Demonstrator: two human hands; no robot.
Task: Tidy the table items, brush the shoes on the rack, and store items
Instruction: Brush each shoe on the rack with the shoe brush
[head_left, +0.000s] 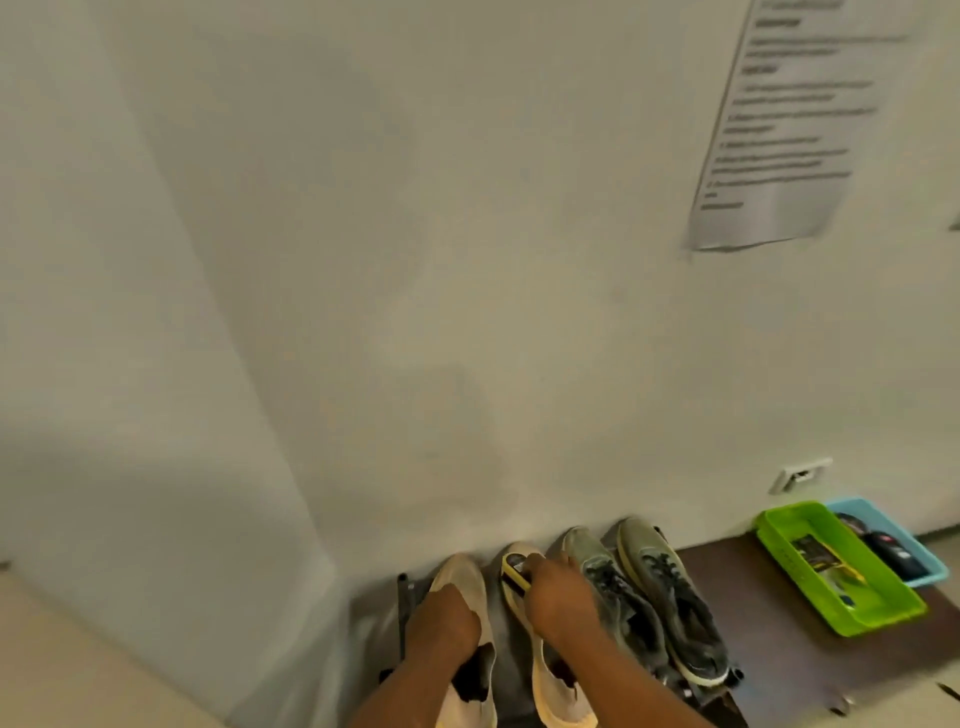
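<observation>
While the right hand (558, 597) is gripping a yellow-and-black brush (515, 571) and working it over the toe of the right beige shoe (550, 680), the left hand (441, 626) is resting on the left beige shoe (467, 577), fingers curled over its upper and apparently steadying it. Both beige shoes are sitting on the rack (402, 608) at six o'clock in the view, toes pointing toward the wall (363, 260); a pair of grey-green sneakers (644, 592) is sitting just beside them at about five o'clock. A green tray (769, 525) and a blue tray (852, 506) are lying side by side on a dark table (727, 571) at four o'clock, both holding small items.

Judging from here, the brushed shoe is being held by nothing, so a hard stroke could be pushing it against the wall or off the rack. The brush is also close to the neighbouring sneaker and might be knocking it.

A printed sheet (784, 130) is hanging at one o'clock; its lines are too blurred to read, and no brand marks are showing legibly.
</observation>
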